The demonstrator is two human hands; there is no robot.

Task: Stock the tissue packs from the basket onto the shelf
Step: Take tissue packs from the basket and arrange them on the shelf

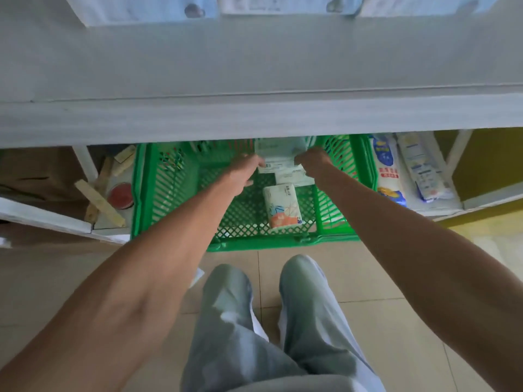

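A green lattice basket (175, 190) stands on the floor under the shelf edge. Inside it, both my hands reach down to a white tissue pack (278, 161) at the far end. My left hand (244, 172) grips its left edge and my right hand (315, 162) grips its right edge. Another white pack (294, 178) lies just beneath it. Nearer me lies a pack with an orange and blue pattern (283, 206), flat on the basket floor. The white shelf (254, 69) spans the top of the view, with pale blue packs (141, 7) along its back.
The shelf's front lip (254, 120) overhangs the far end of the basket. Blue and white bagged goods (387, 168) lie on a low shelf to the right. Wooden sticks (99, 199) and a red lid (121, 195) sit at the left. My legs stand on tiled floor.
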